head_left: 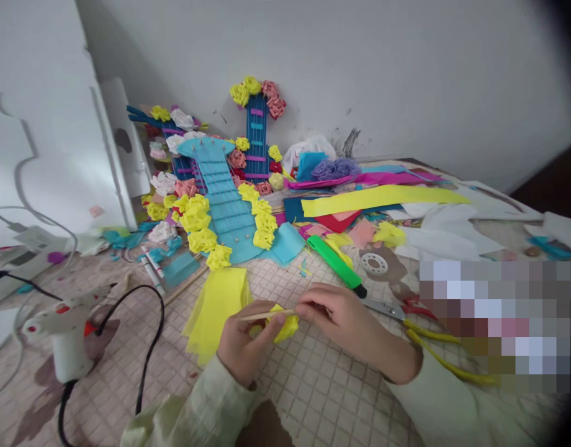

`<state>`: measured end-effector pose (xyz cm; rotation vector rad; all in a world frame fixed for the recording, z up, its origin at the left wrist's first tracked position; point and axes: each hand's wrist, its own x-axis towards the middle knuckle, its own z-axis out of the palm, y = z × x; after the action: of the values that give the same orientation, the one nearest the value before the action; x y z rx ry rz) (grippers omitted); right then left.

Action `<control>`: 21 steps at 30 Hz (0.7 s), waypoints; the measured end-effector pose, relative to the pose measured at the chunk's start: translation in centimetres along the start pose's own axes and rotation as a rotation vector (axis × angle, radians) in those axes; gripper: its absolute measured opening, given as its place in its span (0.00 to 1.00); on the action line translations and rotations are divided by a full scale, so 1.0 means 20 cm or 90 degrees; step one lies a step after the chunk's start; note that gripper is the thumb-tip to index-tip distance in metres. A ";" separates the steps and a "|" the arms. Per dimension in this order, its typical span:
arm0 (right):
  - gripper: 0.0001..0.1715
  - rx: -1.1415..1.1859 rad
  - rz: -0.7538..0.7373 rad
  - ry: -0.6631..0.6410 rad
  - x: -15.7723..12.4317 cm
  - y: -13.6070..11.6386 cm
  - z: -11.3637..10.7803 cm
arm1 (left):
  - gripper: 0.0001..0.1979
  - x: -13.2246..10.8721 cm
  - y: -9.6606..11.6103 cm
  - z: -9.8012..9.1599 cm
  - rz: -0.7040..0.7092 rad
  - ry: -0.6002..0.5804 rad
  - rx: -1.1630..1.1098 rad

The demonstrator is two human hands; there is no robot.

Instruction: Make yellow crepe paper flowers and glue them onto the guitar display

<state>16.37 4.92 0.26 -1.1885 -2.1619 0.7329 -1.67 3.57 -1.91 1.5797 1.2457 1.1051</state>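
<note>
My left hand (pixel 246 344) is closed, pinching a thin wooden stick (pixel 255 316) and a crumpled piece of yellow crepe paper (pixel 288 329) between thumb and fingers. At the stick's far end, the fingertips of my right hand (pixel 350 320) are pressed together against the stick and the edge of the paper. Just beyond my left hand lies a stack of yellow paper strips (pixel 218 310). Behind it stands a light-blue guitar-shaped piece (pixel 227 205) with strings and yellow paper flowers (pixel 195 214) along its sides.
A white glue gun (pixel 69 341) with a black cord stands at left. Right of centre lie a green box cutter (pixel 336 264), a tape roll (pixel 373 263) and yellow-handled scissors (pixel 429 332). Coloured paper strips (pixel 388 198) and another dark-blue decorated guitar neck (pixel 256 139) are by the wall.
</note>
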 end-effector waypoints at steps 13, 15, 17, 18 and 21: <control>0.12 0.061 -0.189 0.112 -0.02 -0.01 0.07 | 0.10 -0.01 0.02 0.01 -0.011 -0.054 -0.029; 0.13 0.053 -0.199 0.111 -0.03 0.00 0.07 | 0.10 -0.01 0.01 0.02 -0.029 -0.033 -0.057; 0.13 0.050 -0.202 0.107 -0.03 0.00 0.07 | 0.11 -0.01 0.02 0.02 -0.042 -0.023 -0.079; 0.13 0.052 -0.201 0.106 -0.03 0.00 0.07 | 0.11 -0.01 0.02 0.02 -0.046 -0.023 -0.085; 0.13 0.069 -0.195 0.106 -0.02 0.00 0.05 | 0.10 -0.01 0.04 0.02 -0.055 -0.014 -0.096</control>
<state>15.75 4.35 -0.49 -0.8092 -2.0728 0.5872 -1.03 3.15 -1.32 1.4087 1.1763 1.0977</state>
